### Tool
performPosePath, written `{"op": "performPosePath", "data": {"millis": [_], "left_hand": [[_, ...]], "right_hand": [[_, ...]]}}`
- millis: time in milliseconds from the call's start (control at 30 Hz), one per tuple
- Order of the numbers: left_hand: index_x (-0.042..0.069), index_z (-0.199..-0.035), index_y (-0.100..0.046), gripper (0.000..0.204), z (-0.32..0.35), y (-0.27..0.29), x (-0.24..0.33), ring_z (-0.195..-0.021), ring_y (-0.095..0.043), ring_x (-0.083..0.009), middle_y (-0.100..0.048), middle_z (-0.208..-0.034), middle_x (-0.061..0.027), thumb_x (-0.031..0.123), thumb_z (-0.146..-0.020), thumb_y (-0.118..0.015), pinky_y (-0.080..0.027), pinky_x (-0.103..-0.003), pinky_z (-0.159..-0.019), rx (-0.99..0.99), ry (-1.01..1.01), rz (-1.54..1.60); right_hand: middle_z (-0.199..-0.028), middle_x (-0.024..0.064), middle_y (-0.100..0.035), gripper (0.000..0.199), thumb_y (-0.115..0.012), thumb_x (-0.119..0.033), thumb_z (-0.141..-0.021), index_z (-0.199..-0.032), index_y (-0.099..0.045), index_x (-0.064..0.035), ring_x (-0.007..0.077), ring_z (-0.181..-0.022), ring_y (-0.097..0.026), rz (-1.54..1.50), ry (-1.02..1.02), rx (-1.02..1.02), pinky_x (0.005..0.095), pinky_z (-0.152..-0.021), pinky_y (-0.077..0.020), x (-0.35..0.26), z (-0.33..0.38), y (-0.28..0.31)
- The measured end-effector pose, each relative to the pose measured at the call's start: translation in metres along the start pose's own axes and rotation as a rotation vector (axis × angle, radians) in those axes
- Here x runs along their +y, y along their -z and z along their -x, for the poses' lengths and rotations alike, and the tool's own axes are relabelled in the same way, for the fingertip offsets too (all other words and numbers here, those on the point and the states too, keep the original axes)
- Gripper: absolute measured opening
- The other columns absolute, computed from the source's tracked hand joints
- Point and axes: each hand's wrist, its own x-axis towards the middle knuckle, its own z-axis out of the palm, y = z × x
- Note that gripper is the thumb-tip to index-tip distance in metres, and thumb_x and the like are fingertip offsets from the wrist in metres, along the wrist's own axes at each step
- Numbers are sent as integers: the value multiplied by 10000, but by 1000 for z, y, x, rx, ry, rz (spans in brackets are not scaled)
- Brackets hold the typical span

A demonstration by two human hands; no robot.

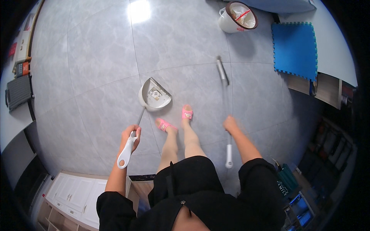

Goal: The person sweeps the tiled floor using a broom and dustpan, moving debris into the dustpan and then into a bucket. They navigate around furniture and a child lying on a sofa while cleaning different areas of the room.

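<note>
My left hand (130, 138) is closed round the long handle of a dustpan (146, 101), whose white grip end sticks out behind my fingers. The pan is pale and round-backed, with its straight lip facing up and to the right, and a small patch of pale and dark bits shows inside. On the right, my right hand (231, 124) grips the thin shaft of a broom (229, 156), with its white grip end below the fist. Its narrow grey head, blurred by motion, lies farther out over the floor, apart from the dustpan.
Grey tiles (104, 57) cover the floor. My feet in pink slippers (187, 112) stand between the two tools. Far right are a white waste bin (228, 24) with a brown rim and a blue foam mat (295, 50). White cabinets (77, 192) stand at lower left.
</note>
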Motion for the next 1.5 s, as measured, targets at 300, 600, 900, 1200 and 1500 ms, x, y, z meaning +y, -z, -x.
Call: {"op": "performPosePath", "data": {"millis": [300, 600, 900, 1200, 1500], "left_hand": [[-1, -723, -535, 78, 5, -1, -6, -604, -544, -204, -568, -700, -121, 72, -749, -543, -421, -269, -577, 28, 8, 27], [-10, -720, -546, 144, 29, -5, -11, -610, -550, -237, -572, -696, -145, 128, -759, -544, -428, -290, -584, 165, 54, -42], [-12, -758, -586, 205, 67, 9, -10, -656, -511, -139, -585, -711, -78, 184, -775, -525, -408, -253, -641, 156, 342, 56], [-9, -757, -578, 226, 69, 0, 0, -476, -392, -62, -490, -604, -31, 199, -801, -499, -316, -194, -435, 168, 288, 96], [-11, -762, -580, 227, 53, -14, 25, -473, -378, -57, -466, -557, -7, 189, -808, -484, -331, -205, -476, 234, 302, 176]], "right_hand": [[-742, 297, -540, 384, -423, -29, -685, -1034, -371, 125, 367, -645, -574, -181, 269, -242, 405, -581, -470, -143, 98, -30], [-905, 269, -525, 403, -467, -126, -710, -1077, -420, 34, 393, -877, -501, -374, 287, -200, 421, -772, -399, -41, 151, 4], [-618, 197, -547, 365, -465, -97, -694, -1023, -435, 58, 252, -467, -546, -342, -159, -109, 349, -456, -448, 62, 110, -68], [-688, 157, -580, 211, -488, -152, -673, -713, -555, 44, 278, -508, -567, -416, 100, -315, 385, -489, -457, -38, 56, -73], [-919, 267, -525, 482, -454, -118, -706, -1146, -351, 50, 277, -598, -582, -565, 121, -250, 366, -579, -459, -27, 58, 26]]}}
